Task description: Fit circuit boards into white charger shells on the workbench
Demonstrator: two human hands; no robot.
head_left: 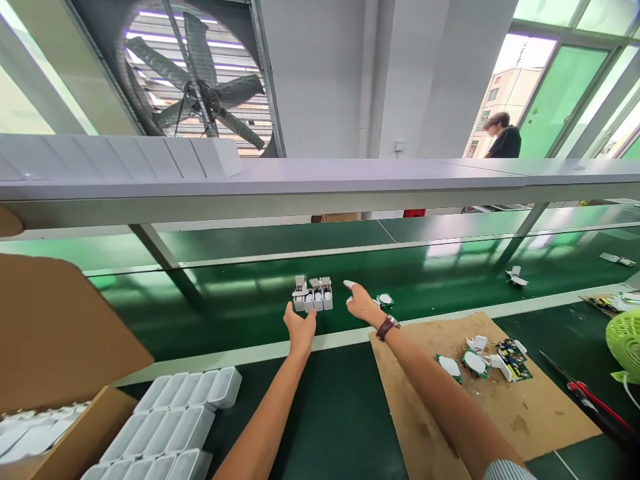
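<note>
White boxes (313, 295) sit clustered on the green belt (240, 307) at twelve o'clock, my left hand (300, 328) open and empty just below them, right hand (361, 304) open at three o'clock, so I'd cup both sides evenly.

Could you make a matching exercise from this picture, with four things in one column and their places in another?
Things:
1. white housings
2. left hand
3. right hand
4. circuit boards

Places:
A. on the brown mat
B. stretched out right of the cluster, watch on the wrist
C. clustered on the green belt
D. just below the cluster, at its near edge

Pairs: 1-C, 2-D, 3-B, 4-A
</note>
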